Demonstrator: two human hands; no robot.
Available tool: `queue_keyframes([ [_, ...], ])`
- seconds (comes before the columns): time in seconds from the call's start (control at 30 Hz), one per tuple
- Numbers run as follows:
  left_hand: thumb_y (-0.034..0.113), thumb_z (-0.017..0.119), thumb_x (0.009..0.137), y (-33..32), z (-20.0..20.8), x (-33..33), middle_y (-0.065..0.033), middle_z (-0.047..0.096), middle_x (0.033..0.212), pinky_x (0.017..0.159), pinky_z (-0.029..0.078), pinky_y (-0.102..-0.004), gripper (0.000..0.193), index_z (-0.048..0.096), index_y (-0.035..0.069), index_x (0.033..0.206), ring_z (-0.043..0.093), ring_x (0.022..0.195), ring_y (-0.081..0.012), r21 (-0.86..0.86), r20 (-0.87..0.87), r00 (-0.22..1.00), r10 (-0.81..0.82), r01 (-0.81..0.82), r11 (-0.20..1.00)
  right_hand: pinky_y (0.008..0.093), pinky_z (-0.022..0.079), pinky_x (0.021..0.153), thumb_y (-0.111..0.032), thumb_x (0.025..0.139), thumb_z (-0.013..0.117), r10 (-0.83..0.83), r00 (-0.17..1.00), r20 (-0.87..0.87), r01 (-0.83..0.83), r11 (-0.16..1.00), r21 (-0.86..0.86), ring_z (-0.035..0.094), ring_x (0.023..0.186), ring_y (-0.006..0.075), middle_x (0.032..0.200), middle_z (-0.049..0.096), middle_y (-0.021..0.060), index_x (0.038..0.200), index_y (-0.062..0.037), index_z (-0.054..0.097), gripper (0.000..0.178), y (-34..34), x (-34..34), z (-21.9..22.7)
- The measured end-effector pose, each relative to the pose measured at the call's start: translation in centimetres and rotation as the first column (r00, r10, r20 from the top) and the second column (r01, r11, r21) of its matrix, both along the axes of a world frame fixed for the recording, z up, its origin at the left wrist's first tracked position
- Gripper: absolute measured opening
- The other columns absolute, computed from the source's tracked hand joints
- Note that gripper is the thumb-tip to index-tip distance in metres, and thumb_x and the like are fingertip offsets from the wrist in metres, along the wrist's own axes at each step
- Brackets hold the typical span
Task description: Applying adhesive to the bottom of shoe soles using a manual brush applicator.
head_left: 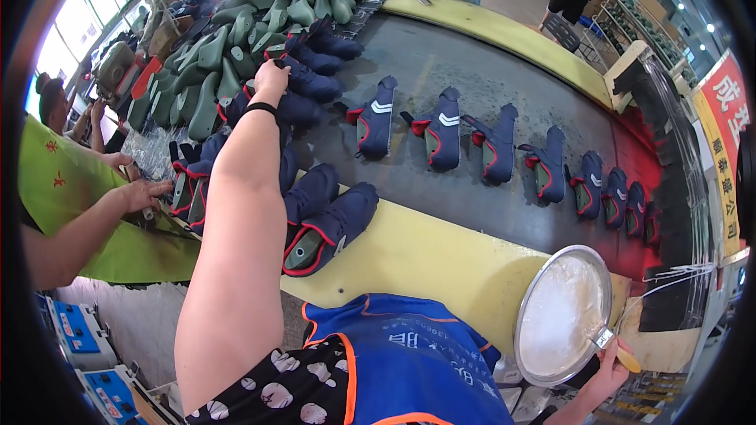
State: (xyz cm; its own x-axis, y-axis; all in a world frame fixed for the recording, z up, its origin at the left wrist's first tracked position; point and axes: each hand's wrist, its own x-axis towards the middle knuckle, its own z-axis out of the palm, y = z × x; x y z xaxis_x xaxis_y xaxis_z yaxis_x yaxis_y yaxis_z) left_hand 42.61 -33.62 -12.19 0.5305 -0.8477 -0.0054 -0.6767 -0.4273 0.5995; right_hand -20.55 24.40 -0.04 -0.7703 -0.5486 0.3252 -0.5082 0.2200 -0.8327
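Observation:
My left arm stretches forward, and my left hand (pixel 272 79) is closed around the heel end of a navy shoe upper (pixel 298 107) in the cluster at the left of the belt. These uppers have red-edged collars and sit on green shoe lasts (pixel 211 51). At the lower right, my right hand (pixel 605 374) grips a flat brush (pixel 628 360) with a yellow handle and metal ferrule. Its bristle end rests at the edge of a round metal pan (pixel 564 315) of whitish liquid. Close to my body, another navy shoe upper (pixel 339 224) stands on the yellow ledge.
Several shoe uppers (pixel 445 130) stand in a row along the dark conveyor belt (pixel 425 55), toward a red-lit opening (pixel 642 181) at right. A yellow ledge (pixel 441 248) runs along my side. At left, a co-worker's hands (pixel 146 193) are near the shoes; other people stand beyond.

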Motion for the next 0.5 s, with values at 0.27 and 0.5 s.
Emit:
queue_keyframes([
  [0.27, 0.023, 0.075, 0.091, 0.4, 5.9, -5.6, -0.0041, 0.061, 0.074, 0.046, 0.051, -0.0317, 0.031, 0.065, -0.002, 0.107, 0.055, 0.050, -0.0150, -0.180, -0.613, 0.775, -0.153, 0.051, 0.982, 0.0240, 0.048, 0.074, -0.012, 0.100, 0.065, -0.008, 1.000, 0.014, 0.009, 0.998, -0.062, 0.060, 0.085, 0.0120, 0.099, 0.067, 0.0079, 0.112, 0.0048, 0.065, 0.021, -1.0, 2.5, 0.9],
  [0.5, 0.015, 0.071, 0.095, 11.3, 10.4, -15.0, -0.0033, 0.058, 0.073, 0.048, 0.054, -0.0282, 0.022, 0.061, 0.005, 0.078, 0.057, 0.056, -0.0155, -0.144, -0.876, 0.433, -0.211, 0.184, 0.972, 0.0240, 0.048, 0.076, -0.007, 0.099, 0.064, 0.027, 0.999, 0.041, -0.023, 0.996, -0.083, 0.061, 0.085, 0.0110, 0.098, 0.068, 0.0075, 0.109, 0.0047, 0.066, 0.015, -0.7, 3.0, 0.1],
])
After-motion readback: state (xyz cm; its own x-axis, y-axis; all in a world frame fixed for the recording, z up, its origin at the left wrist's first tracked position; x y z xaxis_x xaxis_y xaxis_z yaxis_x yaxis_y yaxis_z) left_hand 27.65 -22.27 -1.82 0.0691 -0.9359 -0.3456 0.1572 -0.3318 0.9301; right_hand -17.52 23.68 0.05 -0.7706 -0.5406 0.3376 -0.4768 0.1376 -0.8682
